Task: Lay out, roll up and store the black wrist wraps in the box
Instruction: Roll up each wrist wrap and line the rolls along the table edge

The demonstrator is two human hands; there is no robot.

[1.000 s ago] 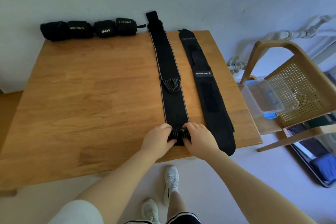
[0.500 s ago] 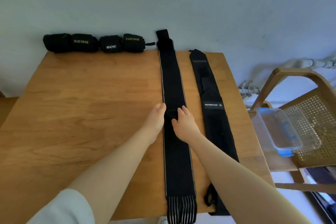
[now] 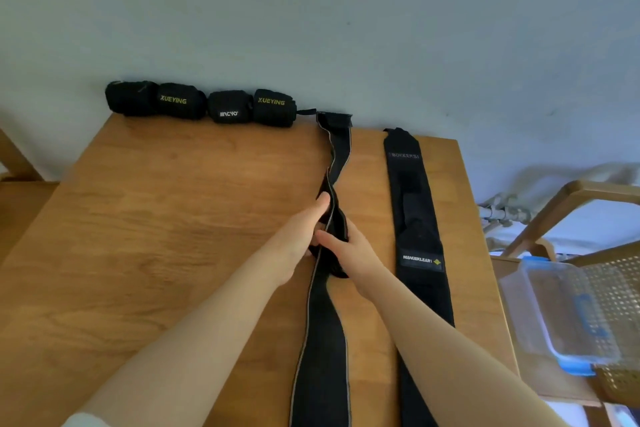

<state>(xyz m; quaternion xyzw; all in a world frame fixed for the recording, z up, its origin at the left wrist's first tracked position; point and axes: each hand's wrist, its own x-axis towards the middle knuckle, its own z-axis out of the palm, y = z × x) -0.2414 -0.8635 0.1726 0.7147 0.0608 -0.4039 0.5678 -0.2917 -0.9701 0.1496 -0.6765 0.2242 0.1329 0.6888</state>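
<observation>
- Because both hands bunch the long wrist wrap (image 3: pixel 323 340) mid-length rather than at an end, it seems likely to twist or fold crooked; a roll begun from such a gather would come out lopsided and loose.
- Pulling on the gathered part could also drag the far end, which sits folded over at the table's back edge against the wall, or nudge the neighbouring strap out of line.
- That wrap is a black band with a pale edge stitch, lying down the middle of the table (image 3: pixel 156 236) from the wall toward the person; it is flat and wide near the front, then narrowed and turned on edge where it is held.
- Left hand (image 3: pixel 301 236) rests along the wrap's left side, fingers pressed together and curled against the fabric, seemingly holding it.
- Right hand (image 3: pixel 349 246) grips the bunched cloth from the right, fingers wrapped round it.
- Just beside it on the right lies a second flat wrap (image 3: pixel 415 218), black, with small printed labels, not touching the first.
- Four rolled wraps (image 3: pixel 201 102) stand in a row along the back edge, against the wall.
- Well apart, off the table's right side, a clear box (image 3: pixel 568 315) with blue trim sits on a cane chair (image 3: pixel 620 288), appearing to hold nothing yet.
</observation>
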